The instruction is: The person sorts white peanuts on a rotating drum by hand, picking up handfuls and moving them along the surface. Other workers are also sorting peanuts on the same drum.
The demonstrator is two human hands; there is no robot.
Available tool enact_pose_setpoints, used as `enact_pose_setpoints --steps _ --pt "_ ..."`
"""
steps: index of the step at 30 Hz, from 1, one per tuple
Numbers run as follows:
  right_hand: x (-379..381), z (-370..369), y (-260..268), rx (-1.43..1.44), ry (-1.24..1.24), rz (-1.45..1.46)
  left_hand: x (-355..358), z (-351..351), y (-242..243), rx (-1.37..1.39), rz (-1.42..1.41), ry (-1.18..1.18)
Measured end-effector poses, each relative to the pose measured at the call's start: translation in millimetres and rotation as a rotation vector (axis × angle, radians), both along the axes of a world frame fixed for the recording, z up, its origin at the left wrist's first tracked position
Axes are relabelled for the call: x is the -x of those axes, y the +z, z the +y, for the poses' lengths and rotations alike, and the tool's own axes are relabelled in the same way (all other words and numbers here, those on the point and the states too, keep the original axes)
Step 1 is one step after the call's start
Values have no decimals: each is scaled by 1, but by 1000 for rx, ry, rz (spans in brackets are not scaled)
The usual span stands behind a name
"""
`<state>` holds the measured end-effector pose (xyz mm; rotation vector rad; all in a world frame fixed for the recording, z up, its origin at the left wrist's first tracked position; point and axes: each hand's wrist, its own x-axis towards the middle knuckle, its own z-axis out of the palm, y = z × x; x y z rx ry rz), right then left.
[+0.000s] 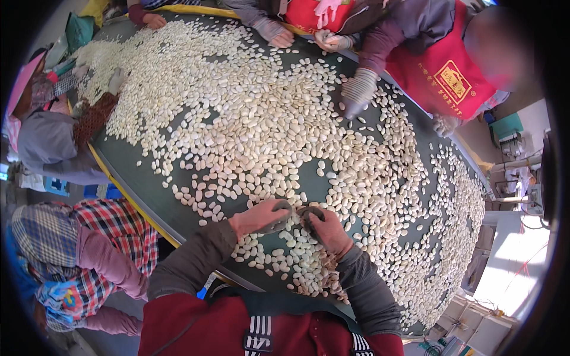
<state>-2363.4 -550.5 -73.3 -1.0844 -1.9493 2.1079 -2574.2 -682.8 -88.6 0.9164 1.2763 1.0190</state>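
Observation:
White beans [267,129] lie spread over a dark green conveyor belt [314,180] before me. My left hand [262,219], in a pinkish glove with dark, soiled fingertips, is curled just above the beans. Close by on its right is my right hand [328,229], gloved alike, with thumb and fingers bent together. Whether either hand has a bean in it is hidden by the fingers. Between my forearms, near the belt's edge, sits a heap of beans [307,262], with brownish, wrinkled ones [328,271] on its right side.
Opposite, a person in a red apron reaches a striped-gloved hand [360,91] into the beans. More gloved hands [278,35] rest at the far edge. People also stand along the left side, by the yellow belt rim [133,207]. Blue crates [102,191] are below it.

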Motion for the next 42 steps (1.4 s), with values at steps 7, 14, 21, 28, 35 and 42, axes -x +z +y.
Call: enact_pose_setpoints --steps 7,14,21,28,35,42 --pt "-88 62 -4 -366 -642 -76 80 13 31 -98 -553 188" --pt "-79 69 29 438 -612 358 183 73 -5 -26 955 686" --pt "25 153 19 -935 -432 -52 80 68 19 -32 395 -181" --pt "102 168 36 -1148 358 -850 145 111 6 -173 548 445" --pt "9 101 33 499 -314 287 214 158 -29 -144 114 527" --pt "-17 46 27 666 -624 654 36 205 -14 -319 347 -63"
